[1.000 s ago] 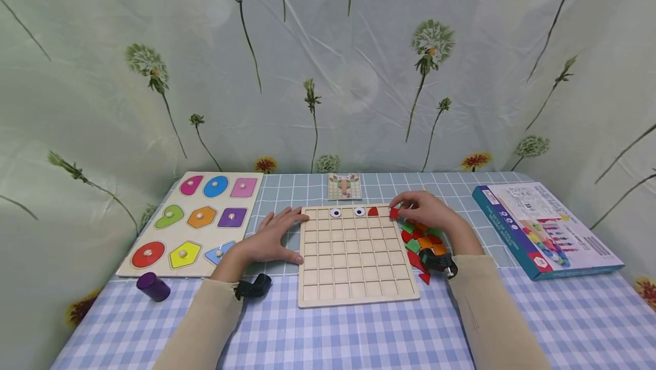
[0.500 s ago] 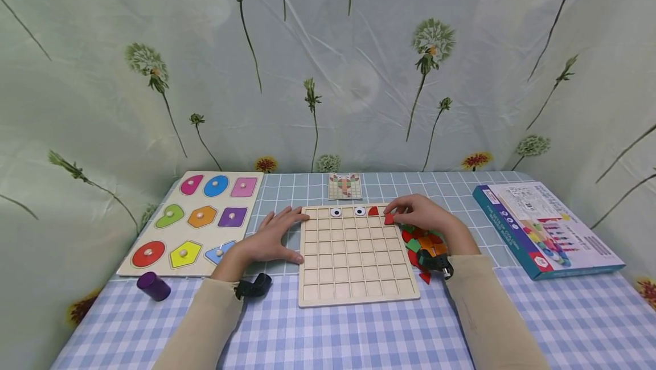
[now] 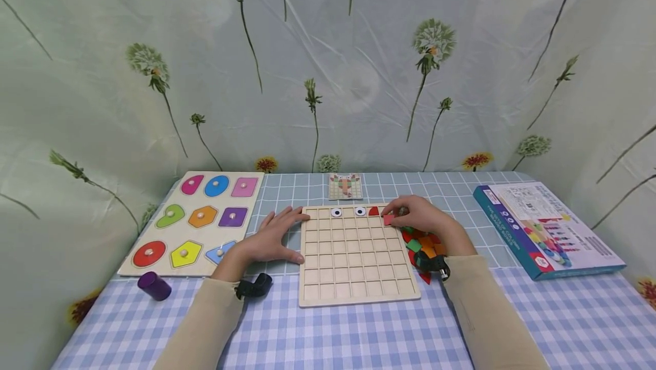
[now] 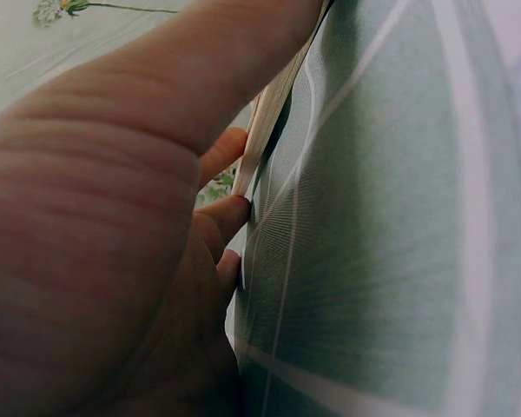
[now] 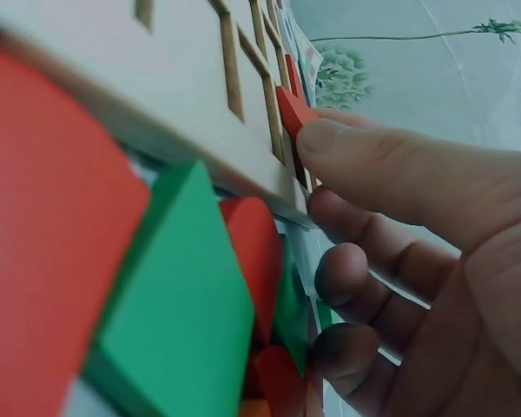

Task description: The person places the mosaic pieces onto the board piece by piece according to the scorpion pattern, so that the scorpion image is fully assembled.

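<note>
A wooden grid board (image 3: 348,256) lies in the middle of the table, two eye tiles (image 3: 335,212) and a red quarter-round tile (image 3: 373,211) in its far row. My right hand (image 3: 417,213) pinches a red tile (image 5: 293,110) between thumb and forefinger over the board's far right corner. In the right wrist view that tile stands tilted at the grid's edge, the other fingers curled below. My left hand (image 3: 271,238) rests at the board's left side, fingers spread, fingertips and thumb at its edge. The left wrist view shows its fingertips (image 4: 234,208) against the board's side.
Red, green and orange tiles (image 3: 422,243) lie heaped right of the board, partly under the right wrist. A pattern card (image 3: 345,186) lies behind it. A shape puzzle (image 3: 195,233) and a purple cylinder (image 3: 154,286) are at left, a flat box (image 3: 545,230) at right.
My right hand has moved slightly left with the red tile, from beyond the board's right edge to over its far right corner. The left hand has stayed put.
</note>
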`<state>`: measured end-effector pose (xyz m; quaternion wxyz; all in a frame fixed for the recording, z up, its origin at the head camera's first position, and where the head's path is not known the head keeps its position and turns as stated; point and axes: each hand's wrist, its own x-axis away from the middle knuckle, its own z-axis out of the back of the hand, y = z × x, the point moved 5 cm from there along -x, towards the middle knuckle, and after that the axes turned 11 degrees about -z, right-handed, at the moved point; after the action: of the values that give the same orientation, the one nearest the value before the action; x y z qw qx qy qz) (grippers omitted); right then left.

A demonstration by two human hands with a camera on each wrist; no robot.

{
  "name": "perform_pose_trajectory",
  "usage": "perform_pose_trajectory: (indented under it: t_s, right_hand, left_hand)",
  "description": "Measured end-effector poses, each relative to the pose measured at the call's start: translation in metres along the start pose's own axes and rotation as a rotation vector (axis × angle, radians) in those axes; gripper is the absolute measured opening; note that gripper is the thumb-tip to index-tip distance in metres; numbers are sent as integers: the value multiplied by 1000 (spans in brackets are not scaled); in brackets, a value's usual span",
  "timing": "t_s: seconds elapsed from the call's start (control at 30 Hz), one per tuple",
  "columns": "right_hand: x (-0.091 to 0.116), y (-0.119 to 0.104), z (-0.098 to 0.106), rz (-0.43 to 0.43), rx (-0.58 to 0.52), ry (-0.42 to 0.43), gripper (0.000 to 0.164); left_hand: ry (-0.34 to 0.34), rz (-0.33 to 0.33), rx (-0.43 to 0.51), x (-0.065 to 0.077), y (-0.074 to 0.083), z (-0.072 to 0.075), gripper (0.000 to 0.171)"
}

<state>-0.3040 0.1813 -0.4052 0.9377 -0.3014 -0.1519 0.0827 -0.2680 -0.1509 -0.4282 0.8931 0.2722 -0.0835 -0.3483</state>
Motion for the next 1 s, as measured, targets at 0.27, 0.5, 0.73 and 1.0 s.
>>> perform_pose_trajectory:
  t_s: [0.27, 0.5, 0.73, 1.0]
  right_hand:
    - [1, -6, 1, 47, 32, 51, 19]
    - [-1, -6, 0, 41, 25, 53, 19]
    - [-2, -6, -2, 31, -14, 53, 15]
    - [-1, -6, -2, 37, 3, 55, 16]
  left_hand:
    - [0, 1, 3, 0, 0, 0, 94]
    - [3, 3, -3, 0, 0, 0, 95]
    - [2, 0, 3, 0, -1, 0, 94]
    - [3, 1, 7, 0, -2, 0, 94]
